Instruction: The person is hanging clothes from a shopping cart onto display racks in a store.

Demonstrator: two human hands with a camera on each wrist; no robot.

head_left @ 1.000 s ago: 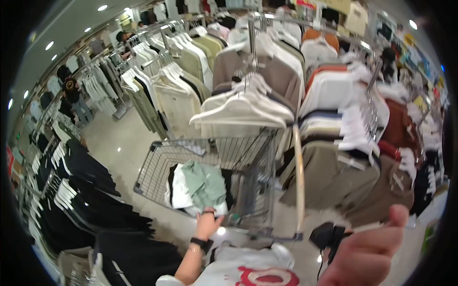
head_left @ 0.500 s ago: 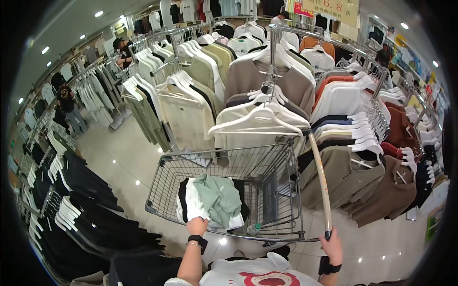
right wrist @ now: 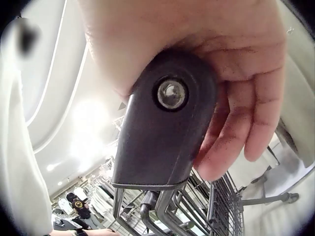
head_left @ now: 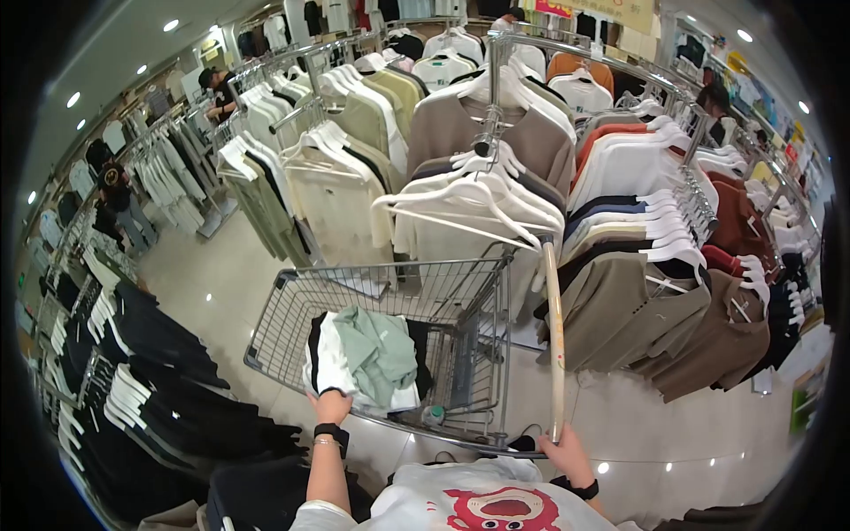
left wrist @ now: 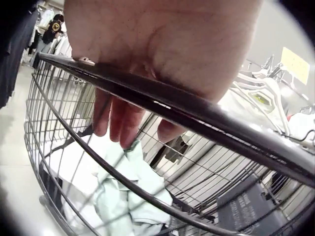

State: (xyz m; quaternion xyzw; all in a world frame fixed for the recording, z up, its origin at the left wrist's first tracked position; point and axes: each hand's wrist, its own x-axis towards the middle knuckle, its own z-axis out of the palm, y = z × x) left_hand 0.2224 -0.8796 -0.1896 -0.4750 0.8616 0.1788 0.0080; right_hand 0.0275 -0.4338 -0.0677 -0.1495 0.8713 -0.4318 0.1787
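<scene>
My left hand [head_left: 332,407] holds the near side rim of a grey wire shopping cart [head_left: 398,264]. In the left wrist view its palm lies over the dark rim bar [left wrist: 197,112] and the fingers hang over the inner side. My right hand [head_left: 567,451] grips the near end of the cart's pale handle [head_left: 554,336]. The right wrist view shows that palm over the black end cap [right wrist: 155,152], fingers bent down past it. Inside the basket a pale green garment [head_left: 381,345] lies on white and black clothes. A bottle with a green cap [head_left: 432,414] stands near the rim.
White hangers [head_left: 474,208] on a rack jut out close to the cart's far side. Brown shirts [head_left: 633,301] hang right of the handle, dark clothes [head_left: 177,332] at left. Tiled floor [head_left: 212,265] runs between racks. A person [head_left: 119,199] stands far left, others farther back.
The right hand, raised near the camera one second ago, has come down onto the handle's end. The left hand has slid from beside the clothes leftward along the rim.
</scene>
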